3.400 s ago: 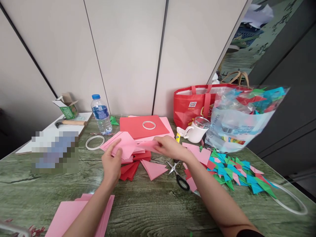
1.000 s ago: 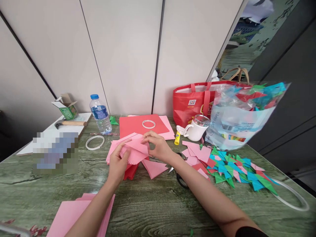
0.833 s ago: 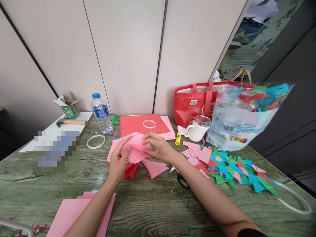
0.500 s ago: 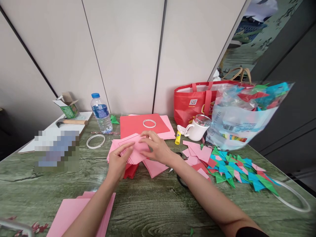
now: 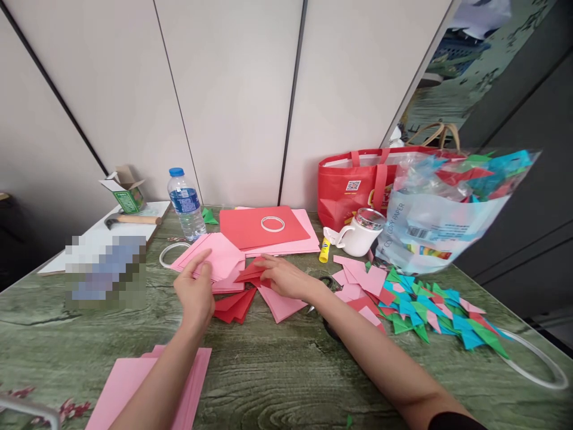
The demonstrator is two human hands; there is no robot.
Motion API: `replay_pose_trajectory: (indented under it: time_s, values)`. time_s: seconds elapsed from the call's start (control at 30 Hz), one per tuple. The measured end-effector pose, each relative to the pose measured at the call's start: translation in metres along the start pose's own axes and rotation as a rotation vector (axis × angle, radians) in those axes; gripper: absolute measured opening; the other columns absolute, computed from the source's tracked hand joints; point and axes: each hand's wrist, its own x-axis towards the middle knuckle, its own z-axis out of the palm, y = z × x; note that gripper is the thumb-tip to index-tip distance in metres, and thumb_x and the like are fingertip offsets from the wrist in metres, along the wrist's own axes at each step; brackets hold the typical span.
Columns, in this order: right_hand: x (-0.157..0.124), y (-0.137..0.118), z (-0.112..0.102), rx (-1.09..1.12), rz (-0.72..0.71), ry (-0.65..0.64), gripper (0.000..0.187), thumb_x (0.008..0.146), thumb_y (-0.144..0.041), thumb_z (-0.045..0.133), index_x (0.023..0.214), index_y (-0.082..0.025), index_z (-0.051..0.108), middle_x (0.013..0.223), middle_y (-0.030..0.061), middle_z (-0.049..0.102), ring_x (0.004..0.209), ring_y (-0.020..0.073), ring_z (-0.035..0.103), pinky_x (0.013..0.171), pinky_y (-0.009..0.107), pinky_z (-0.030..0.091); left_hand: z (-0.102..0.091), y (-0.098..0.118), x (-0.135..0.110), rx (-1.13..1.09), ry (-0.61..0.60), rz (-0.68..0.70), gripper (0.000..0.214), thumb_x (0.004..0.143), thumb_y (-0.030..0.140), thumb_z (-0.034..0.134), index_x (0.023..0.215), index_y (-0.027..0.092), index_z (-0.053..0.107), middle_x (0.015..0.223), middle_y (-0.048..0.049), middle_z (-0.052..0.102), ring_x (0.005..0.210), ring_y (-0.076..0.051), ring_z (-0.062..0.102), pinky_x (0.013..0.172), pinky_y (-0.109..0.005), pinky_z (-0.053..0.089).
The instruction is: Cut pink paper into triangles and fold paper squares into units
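Note:
In my left hand [image 5: 196, 292] is a stack of pink paper pieces [image 5: 217, 251], pinched between thumb and fingers and tilted above the table. My right hand [image 5: 284, 276] is bent over a red paper piece [image 5: 250, 272], its fingers closed at the paper's right side; the fingertips are partly hidden. Just below, more red paper pieces [image 5: 235, 306] lie fanned out. A pink paper piece [image 5: 282, 304] rests under my right wrist. Behind the hands are large red sheets [image 5: 242, 227] with a white ring [image 5: 273, 224] on top.
Pink sheets [image 5: 120, 382] lie under my left forearm. Scissors [image 5: 329, 280] are partly covered by my right arm. To the right are paper scraps [image 5: 416, 304], a glue stick [image 5: 324, 249], a mug [image 5: 360, 236] and bags [image 5: 349, 179]. A water bottle [image 5: 185, 206] and hammer [image 5: 134, 220] stand left.
The pink stack has moved left and up with my left hand. My right hand has let go of the stack and come down to the red paper.

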Motion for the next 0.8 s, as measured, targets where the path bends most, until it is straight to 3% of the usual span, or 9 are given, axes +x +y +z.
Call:
replay_pose_trajectory:
  time_s: [0.27,0.4,0.53,0.63,0.73,0.8]
  values:
    - [0.004,0.001,0.002,-0.011,0.036,0.108,0.038,0.077,0.0,0.041,0.107,-0.015,0.058,0.112,0.0106,0.059,0.109,0.0199,0.051,0.093,0.037,0.04,0.001,-0.001,-0.003,-0.001,-0.02,-0.026,0.038,0.062,0.025,0.054,0.095,0.013,0.069,0.075,-0.0023,0.065,0.045,-0.007,0.036,0.046,-0.021,0.03]
    - [0.004,0.004,-0.011,0.043,0.105,0.414,0.025,0.083,-0.007,0.041,0.095,-0.013,0.061,0.102,0.012,0.062,0.096,0.0192,0.057,0.085,0.035,0.045,-0.001,0.001,-0.001,0.021,0.003,0.006,0.039,0.063,0.023,0.053,0.097,0.014,0.068,0.07,-0.0008,0.062,0.043,-0.006,0.032,0.042,-0.02,0.025]
    - [0.003,0.001,-0.032,0.22,0.148,0.679,0.01,0.079,-0.013,0.053,0.079,-0.018,0.062,0.088,0.0064,0.062,0.084,0.0163,0.059,0.077,0.031,0.047,-0.002,-0.001,0.002,0.047,0.034,0.021,0.04,0.064,0.023,0.052,0.1,0.014,0.067,0.064,0.0006,0.06,0.042,-0.006,0.031,0.041,-0.019,0.025]
    - [0.002,-0.008,-0.041,0.279,0.147,0.726,0.006,0.073,-0.012,0.059,0.072,-0.018,0.06,0.083,0.0049,0.061,0.08,0.0159,0.059,0.072,0.029,0.048,-0.002,-0.003,0.0,0.062,-0.103,0.013,0.04,0.065,0.025,0.054,0.101,0.015,0.067,0.07,-0.0009,0.064,0.046,-0.009,0.042,0.047,-0.021,0.034]
    - [0.002,-0.021,-0.042,0.28,0.084,0.665,0.009,0.073,-0.01,0.057,0.074,-0.018,0.06,0.087,0.0052,0.059,0.082,0.0154,0.057,0.069,0.027,0.047,0.001,-0.001,-0.008,0.086,-0.296,0.058,0.035,0.067,0.025,0.055,0.098,0.017,0.068,0.09,-0.0037,0.068,0.071,-0.016,0.057,0.067,-0.026,0.043]
    - [0.003,-0.029,-0.04,0.257,0.028,0.594,0.012,0.075,-0.008,0.054,0.079,-0.018,0.06,0.091,0.0058,0.058,0.085,0.0153,0.057,0.074,0.028,0.047,0.003,0.002,-0.014,0.083,-0.39,0.064,0.031,0.067,0.025,0.056,0.095,0.018,0.068,0.092,-0.0035,0.068,0.081,-0.019,0.058,0.074,-0.028,0.043]
